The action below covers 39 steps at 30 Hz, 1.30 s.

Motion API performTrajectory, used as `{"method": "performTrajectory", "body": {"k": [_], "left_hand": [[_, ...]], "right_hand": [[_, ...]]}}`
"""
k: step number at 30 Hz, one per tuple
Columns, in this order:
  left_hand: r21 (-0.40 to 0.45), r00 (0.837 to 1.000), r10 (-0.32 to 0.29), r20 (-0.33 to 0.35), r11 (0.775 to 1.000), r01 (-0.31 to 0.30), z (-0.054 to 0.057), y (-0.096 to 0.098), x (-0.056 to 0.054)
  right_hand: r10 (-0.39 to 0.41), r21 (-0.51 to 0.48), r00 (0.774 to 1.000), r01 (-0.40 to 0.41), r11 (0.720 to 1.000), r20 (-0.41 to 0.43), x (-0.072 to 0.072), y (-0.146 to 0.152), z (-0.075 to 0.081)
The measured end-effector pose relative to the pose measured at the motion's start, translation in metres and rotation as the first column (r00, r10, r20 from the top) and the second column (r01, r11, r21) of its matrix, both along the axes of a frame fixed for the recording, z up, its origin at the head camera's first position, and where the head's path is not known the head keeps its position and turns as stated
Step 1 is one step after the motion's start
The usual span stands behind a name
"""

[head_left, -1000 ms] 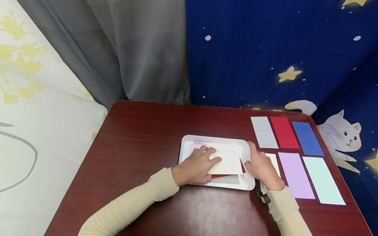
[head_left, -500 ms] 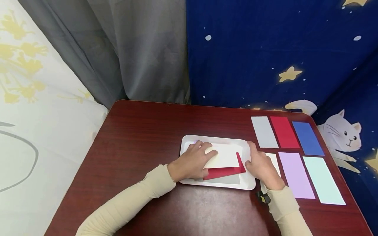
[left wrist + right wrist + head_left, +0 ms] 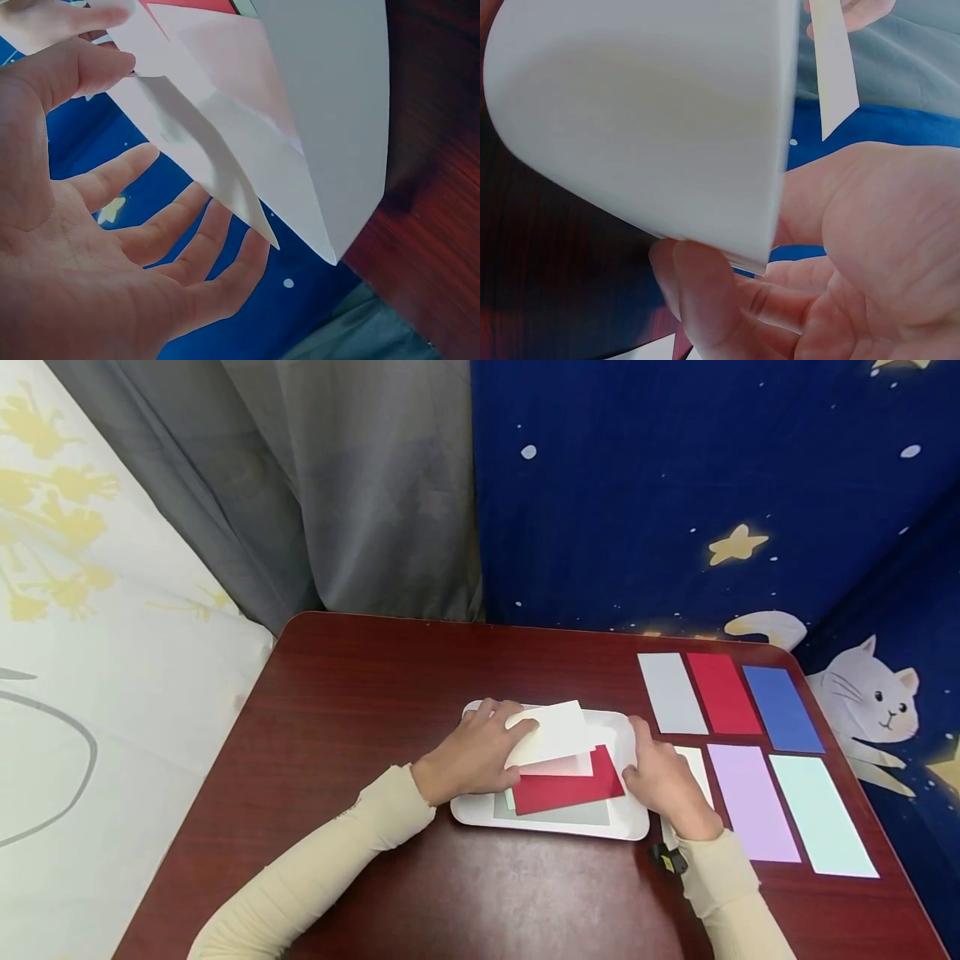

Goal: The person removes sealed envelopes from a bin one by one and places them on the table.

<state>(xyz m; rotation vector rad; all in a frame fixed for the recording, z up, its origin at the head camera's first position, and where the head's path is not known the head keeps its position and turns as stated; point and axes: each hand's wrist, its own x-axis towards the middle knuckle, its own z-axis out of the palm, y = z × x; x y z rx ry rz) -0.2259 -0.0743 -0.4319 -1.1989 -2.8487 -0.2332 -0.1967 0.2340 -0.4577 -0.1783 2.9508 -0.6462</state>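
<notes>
My left hand [image 3: 480, 752] holds a cream paper card [image 3: 553, 733] by its left end, tilted above the white tray [image 3: 626, 827]. In the left wrist view, thumb and fingertips [image 3: 255, 244] sit at opposite edges of this card. Below it in the tray lie a pink card [image 3: 558, 766], a red card [image 3: 566, 792] and a grey card [image 3: 585, 815], overlapping, with a sliver of pale green at the left. With thumb and fingers, my right hand [image 3: 667, 781] grips the tray's right rim, as the right wrist view also shows.
Right of the tray, cards lie in two rows: grey [image 3: 672, 693], red [image 3: 724, 693] and blue [image 3: 783, 708] behind; cream [image 3: 693, 768], lilac [image 3: 752, 802] and mint [image 3: 823, 814] in front. My right forearm overlaps the cream one. Curtains hang behind the dark red table [image 3: 360, 693].
My left hand has drawn the cream card up and to the left off the stack, uncovering the pink and red cards. The right hand has stayed on the tray rim.
</notes>
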Motion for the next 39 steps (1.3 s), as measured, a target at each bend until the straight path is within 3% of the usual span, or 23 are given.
{"method": "performTrajectory", "body": {"k": [8,15,23,39], "left_hand": [[0.028,1.0,0.017,0.0,0.999,-0.017,0.001,-0.005,-0.006],[0.045,0.997,0.068,0.043,0.997,-0.07,0.003,-0.01,-0.011],[0.012,0.989,0.123,0.078,0.992,-0.124,0.006,-0.014,-0.015],[0.039,0.966,0.226,0.128,0.972,-0.233,-0.002,-0.025,-0.021]], "right_hand": [[-0.006,-0.001,1.0,0.006,1.0,0.013,0.0,-0.001,0.001],[-0.013,-0.003,1.0,0.013,1.0,0.023,-0.002,-0.001,0.003],[-0.008,-0.007,1.0,0.008,1.0,0.025,-0.001,-0.001,0.003],[0.003,-0.02,1.0,-0.003,1.0,0.003,0.001,0.0,0.001]]}}
